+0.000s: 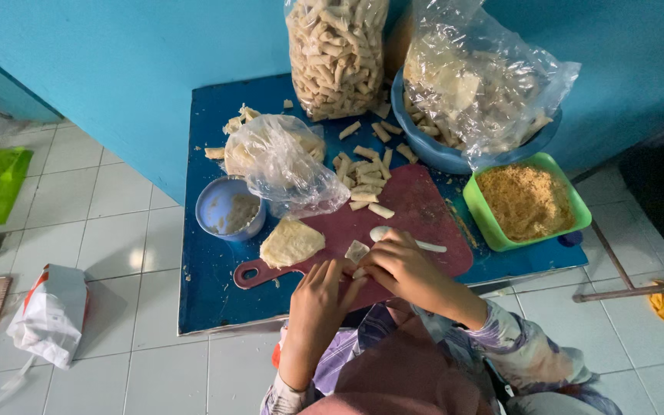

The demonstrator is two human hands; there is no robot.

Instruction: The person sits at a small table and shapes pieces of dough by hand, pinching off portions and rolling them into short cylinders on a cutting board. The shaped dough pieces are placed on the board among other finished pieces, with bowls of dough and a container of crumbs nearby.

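Note:
Both hands work on a dark red cutting board point(416, 207) set on a low blue table point(209, 284). My left hand point(318, 296) and my right hand point(400, 265) meet over a small pale wrapper piece point(356, 250), fingers pinched around it. A white spoon point(409, 237) lies just beyond my right hand. A stack of pale wrapper sheets point(291, 242) rests on the board's left end. Several finished small rolls point(366, 180) lie at the board's far edge.
A small blue bowl of paste point(230, 209) stands left of the board, beside a crumpled clear bag point(286, 165). A green tub of brown shredded filling point(526, 201) sits right. Behind are a tall bag of rolls point(337, 54) and a blue basin point(455, 157) holding another bag.

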